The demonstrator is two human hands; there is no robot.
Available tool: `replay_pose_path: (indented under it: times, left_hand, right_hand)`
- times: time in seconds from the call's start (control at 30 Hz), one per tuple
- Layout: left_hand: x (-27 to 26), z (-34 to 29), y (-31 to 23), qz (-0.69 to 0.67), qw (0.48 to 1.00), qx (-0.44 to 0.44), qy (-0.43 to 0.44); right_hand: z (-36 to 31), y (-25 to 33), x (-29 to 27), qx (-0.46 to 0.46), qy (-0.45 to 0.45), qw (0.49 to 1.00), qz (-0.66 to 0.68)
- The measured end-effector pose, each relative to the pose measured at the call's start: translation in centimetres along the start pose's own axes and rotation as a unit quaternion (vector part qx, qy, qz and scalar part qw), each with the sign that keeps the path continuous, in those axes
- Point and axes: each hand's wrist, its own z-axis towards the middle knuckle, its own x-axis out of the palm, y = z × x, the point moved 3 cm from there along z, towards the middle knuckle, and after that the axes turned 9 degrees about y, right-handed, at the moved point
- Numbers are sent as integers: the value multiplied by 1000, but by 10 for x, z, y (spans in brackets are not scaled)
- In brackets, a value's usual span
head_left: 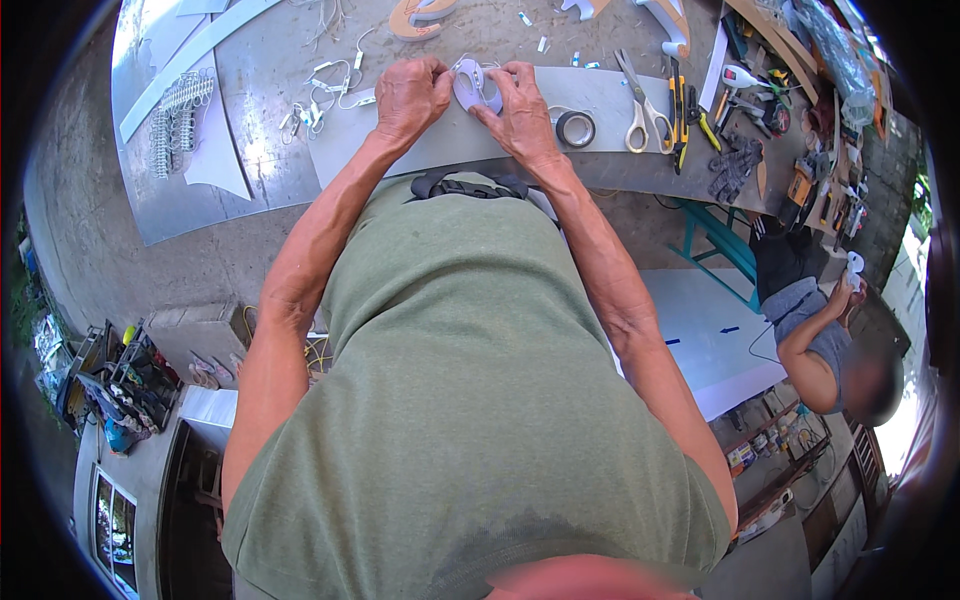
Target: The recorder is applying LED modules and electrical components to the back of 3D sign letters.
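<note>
A small white, rounded piece with a hollow middle stands on a white sheet on the metal-topped table. My right hand grips its right side between thumb and fingers. At its left edge my left hand is closed, fingertips pinched together; what they pinch is too small to make out. A string of white LED modules on wire lies beside my left hand. Right of my right hand sits a roll of black tape. Farther right are scissors with cream handles.
Yellow-and-black cutters, a dark glove and other tools crowd the table's right side. Coiled LED strips lie at the left. Orange-and-white curved pieces sit at the far edge. Another person works at the right, holding a white piece.
</note>
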Motion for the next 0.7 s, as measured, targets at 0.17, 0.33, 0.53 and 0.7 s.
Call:
replay_pose_path:
  times: [0.17, 0.33, 0.53, 0.7]
  left_hand:
    - [-6, -6, 4, 19, 996, 79, -32]
    - [1, -3, 10, -82, 996, -27, 21]
    - [1, 3, 13, -92, 991, -71, 66]
    - [-2, 8, 19, -81, 995, -40, 41]
  right_hand:
    - [2, -3, -3, -1, 41, 999, 1]
    - [10, -2, -10, 12, 94, 995, -15]
    - [21, -1, -16, -12, 136, 990, -30]
    - [25, 7, -21, -30, 152, 983, -98]
